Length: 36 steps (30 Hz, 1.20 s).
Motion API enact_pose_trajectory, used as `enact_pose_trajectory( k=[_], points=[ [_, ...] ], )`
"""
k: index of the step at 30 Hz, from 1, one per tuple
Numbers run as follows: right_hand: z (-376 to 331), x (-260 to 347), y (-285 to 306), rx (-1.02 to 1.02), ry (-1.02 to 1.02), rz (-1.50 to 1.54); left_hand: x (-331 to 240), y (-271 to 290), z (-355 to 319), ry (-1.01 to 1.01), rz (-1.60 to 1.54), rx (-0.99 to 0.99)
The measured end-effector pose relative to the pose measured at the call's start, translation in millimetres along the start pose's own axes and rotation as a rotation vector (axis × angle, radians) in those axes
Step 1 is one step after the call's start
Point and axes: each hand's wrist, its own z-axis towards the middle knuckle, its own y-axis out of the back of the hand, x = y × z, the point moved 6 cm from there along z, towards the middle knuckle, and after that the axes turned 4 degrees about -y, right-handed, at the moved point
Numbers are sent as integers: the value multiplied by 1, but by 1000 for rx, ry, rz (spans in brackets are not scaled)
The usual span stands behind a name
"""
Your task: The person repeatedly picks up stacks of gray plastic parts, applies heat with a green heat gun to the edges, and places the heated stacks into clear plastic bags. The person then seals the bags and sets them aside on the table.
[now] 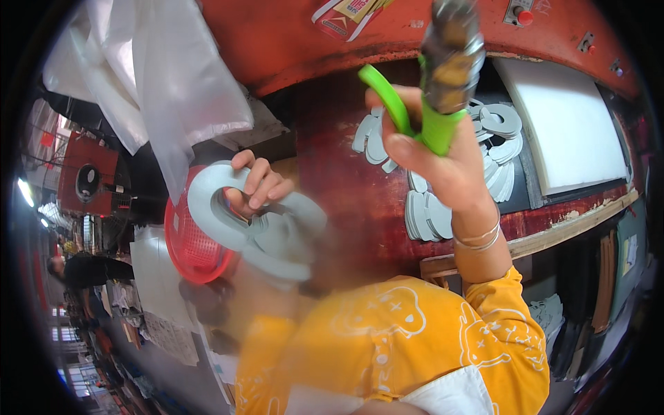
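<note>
My left hand [261,183] is closed round a stack of pale grey curved cut-out pieces [207,200], its fingers hooked through their opening. The stack's lower right part is smeared by motion. On the other side, my raised right hand [456,169] grips a green-handled tool [439,128] with a curved green arm sticking out at its left. The tool's upper end is thick, dark and brown, and looks wrapped in shiny film; its kind is not clear. Beyond that hand, several more grey cut-outs [501,124] lie in heaps, and a fanned stack [427,216] rests near the table edge.
A red plastic basket [181,242] stands behind the held pieces. Clear plastic sheeting [162,76] hangs at upper left. The dark red worktable [346,207] lies under a red machine beam [277,41] with a red button [525,17]. A thick white slab [564,124] sits at right.
</note>
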Motion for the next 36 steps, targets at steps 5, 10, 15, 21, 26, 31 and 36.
enact_pose_trajectory(
  k=[5, 10, 15, 21, 26, 31, 36],
  points=[
    [0, -31, -11, -14, 230, -425, -7, -4, 9, -158, -16, -59],
    [-20, -72, -67, 452, 0, -23, -9, 5, 10, -173, 265, -332],
    [-24, -73, -71, 428, 107, -182, -22, 2, 3, -147, 833, -582],
    [38, -98, -40, -231, 336, -756, -27, -12, -18, -56, 1235, -807],
    [78, -150, -59, -250, 192, -1156, -18, -19, -24, -48, 1259, -501],
    [86, -180, -78, -1, 34, -1258, -31, -18, -50, -74, 1341, -674],
    [89, -99, -81, 50, 19, -863, -57, -4, -61, 72, 1561, -741]
  ],
)
